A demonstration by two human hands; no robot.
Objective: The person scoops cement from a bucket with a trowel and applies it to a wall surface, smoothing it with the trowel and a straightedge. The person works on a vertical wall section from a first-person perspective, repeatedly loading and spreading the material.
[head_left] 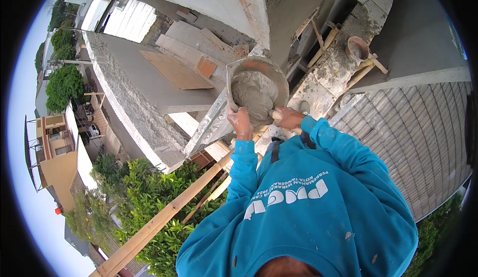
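In front of me is a bucket (266, 68) partly filled with wet grey mortar (251, 92), its rim spattered with cement. My left hand (240, 124) is closed on the near-left edge of the bucket. My right hand (288, 118) grips a short pale wooden handle (276, 114) at the bucket's near-right side; whatever tool part is joined to it is hidden, perhaps under the mortar. My arms are in long turquoise sleeves.
A second small bucket (357, 50) sits on cement-spattered planks (343, 65) at right, beside bamboo poles. A rough concrete ledge (134, 107) runs at left, with boards (177, 70) behind. Below are a long timber (149, 227), leafy trees and houses, and at right a tiled roof (398, 137).
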